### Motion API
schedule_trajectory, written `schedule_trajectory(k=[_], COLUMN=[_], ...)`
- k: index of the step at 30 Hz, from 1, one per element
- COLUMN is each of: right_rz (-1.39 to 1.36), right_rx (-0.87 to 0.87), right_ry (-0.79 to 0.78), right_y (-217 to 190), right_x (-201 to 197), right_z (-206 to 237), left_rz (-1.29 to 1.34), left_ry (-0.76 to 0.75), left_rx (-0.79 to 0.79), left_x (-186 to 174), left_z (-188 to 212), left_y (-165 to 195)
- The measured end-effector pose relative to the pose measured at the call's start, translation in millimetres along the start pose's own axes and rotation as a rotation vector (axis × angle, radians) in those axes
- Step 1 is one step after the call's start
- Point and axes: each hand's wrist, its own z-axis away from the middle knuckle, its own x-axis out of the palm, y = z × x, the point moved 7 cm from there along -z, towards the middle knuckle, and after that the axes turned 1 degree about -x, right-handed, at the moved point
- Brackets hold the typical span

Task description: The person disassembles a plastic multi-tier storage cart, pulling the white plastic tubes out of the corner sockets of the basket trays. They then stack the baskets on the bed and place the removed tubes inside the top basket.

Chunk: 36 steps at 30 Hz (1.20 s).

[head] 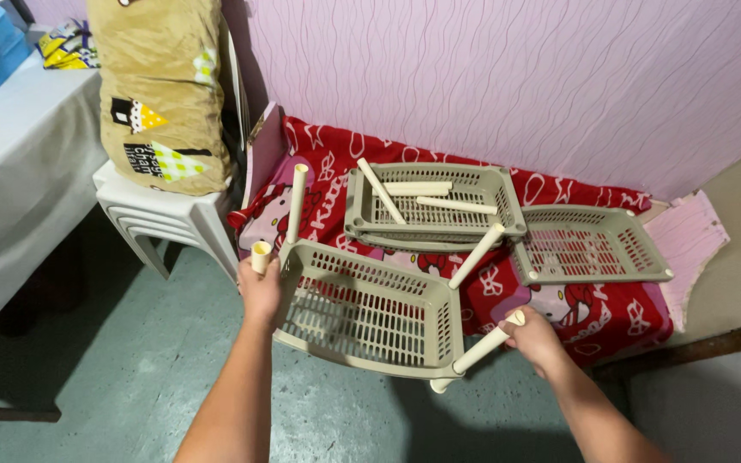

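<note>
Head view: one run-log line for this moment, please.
left hand: grips cream plastic tube leg at corner of beige slotted plastic basket tray | right hand: grips opposite leg | loose tubes lie in second tray

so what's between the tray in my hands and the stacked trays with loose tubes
Between the held tray and the stacked trays, the head view shows only red patterned cloth and one upright tube.

Three beige slotted plastic baskets: one tilted at front (370, 313), one stacked set at centre, counted as one (435, 206), one at right (589, 244). Seven cream tubes: four fitted at the front basket's corners (296, 201) (260, 255) (476, 255) (484, 347), three loose in the centre basket (379, 190) (418, 187) (456, 205). Two hands: left hand (259, 291), right hand (535, 339). One patterned cushion (160, 94). One stack of white stools (169, 219).
</note>
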Motion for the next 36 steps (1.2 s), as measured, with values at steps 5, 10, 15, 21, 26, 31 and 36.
schedule_trajectory(k=[5, 10, 15, 21, 26, 31, 36], right_rz=[0.013, -0.029, 0.107, 0.121, -0.001, -0.095, -0.094], right_rx=[-0.011, -0.02, -0.037, 0.051, 0.061, 0.043, 0.113], right_ry=[0.039, 0.091, 0.171, 0.227, 0.277, 0.304, 0.321], right_y=[19, 48, 84, 153, 230, 292, 354], right_x=[3, 20, 30, 59, 95, 136, 176], right_z=[-20, -49, -85, -128, -162, -201, -239], left_rz=[-0.427, -0.448, -0.562, -0.307, -0.382, -0.323, -0.171], left_ry=[-0.115, -0.245, -0.333, -0.354, -0.387, -0.379, -0.341], left_rx=[-0.223, -0.153, -0.293, -0.494, -0.487, -0.537, -0.489], left_x=[22, 48, 84, 125, 162, 199, 240], left_z=[9, 5, -2, 10, 29, 46, 53], left_y=[-34, -76, -134, -216, -288, -360, -434])
